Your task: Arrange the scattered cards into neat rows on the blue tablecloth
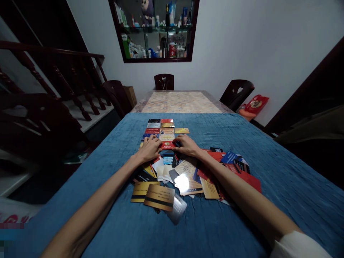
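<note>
Several plastic cards lie in neat rows (163, 129) on a blue cloth (268, 172). Nearer to me spreads a loose heap of cards (193, 175) in gold, red, white and blue. My left hand (149, 148) and my right hand (185, 145) rest at the front edge of the rows, one on each side of a red card (168, 145). Both hands' fingers are curled down and touch that card's ends. A gold card with a black stripe (159, 196) lies at the heap's near edge.
Past the blue cloth the table shows a marbled top (181, 102). Dark chairs (236, 92) stand round it. A wooden stair rail (53, 68) runs on the left. A glass wall cabinet (156, 30) holds bottles. A red bag (255, 104) sits by the wall.
</note>
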Demonstrator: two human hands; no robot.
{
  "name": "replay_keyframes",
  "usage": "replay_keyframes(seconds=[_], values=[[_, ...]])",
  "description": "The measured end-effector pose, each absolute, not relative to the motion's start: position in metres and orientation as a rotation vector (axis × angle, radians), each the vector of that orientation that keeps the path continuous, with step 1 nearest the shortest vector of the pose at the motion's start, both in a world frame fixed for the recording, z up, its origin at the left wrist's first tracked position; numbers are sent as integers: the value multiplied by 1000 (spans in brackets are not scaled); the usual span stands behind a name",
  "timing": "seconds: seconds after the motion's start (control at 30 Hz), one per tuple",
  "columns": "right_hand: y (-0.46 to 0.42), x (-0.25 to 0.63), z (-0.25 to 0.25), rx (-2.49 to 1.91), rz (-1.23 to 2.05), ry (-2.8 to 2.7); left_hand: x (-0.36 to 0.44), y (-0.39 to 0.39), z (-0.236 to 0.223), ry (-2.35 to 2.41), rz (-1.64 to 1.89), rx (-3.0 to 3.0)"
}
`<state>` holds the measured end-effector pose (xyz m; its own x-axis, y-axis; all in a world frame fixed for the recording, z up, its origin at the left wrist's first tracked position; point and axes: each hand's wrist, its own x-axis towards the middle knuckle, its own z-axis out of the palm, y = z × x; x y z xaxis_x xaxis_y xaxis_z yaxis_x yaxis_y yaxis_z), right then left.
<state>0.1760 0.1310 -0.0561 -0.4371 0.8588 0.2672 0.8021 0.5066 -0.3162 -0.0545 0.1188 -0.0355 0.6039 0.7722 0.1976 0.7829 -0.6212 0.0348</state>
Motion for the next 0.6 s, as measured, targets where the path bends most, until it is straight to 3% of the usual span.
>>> replay_keyframes(seconds=[0.6], values=[[130, 177, -58, -1402, 294, -2326, -54, 119, -35, -1309, -217, -2762]])
